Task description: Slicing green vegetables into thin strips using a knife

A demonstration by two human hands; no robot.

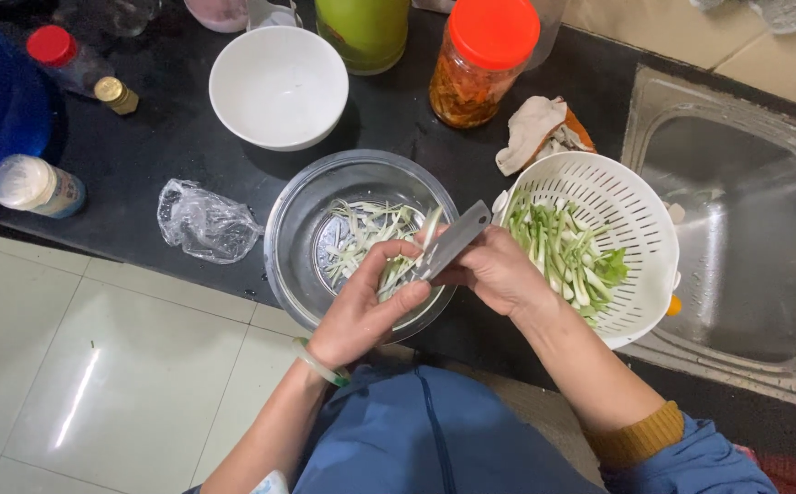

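Observation:
My left hand (363, 306) holds a pale green vegetable stalk (404, 265) over a steel bowl (290, 233) that holds several thin pale strips (366, 227). My right hand (499, 270) grips a knife (453, 240) whose blade lies against the stalk. Just to the right stands a white colander (640, 206) with several green and white stalks (564, 252) in it.
On the black counter (178, 137) are an empty white bowl (279, 87), a jar with an orange lid (483, 59), a crumpled cloth (537, 133), a clear plastic bag (206, 222), small bottles (37, 186) and a green container (364, 32). A steel sink (746, 229) lies at the right.

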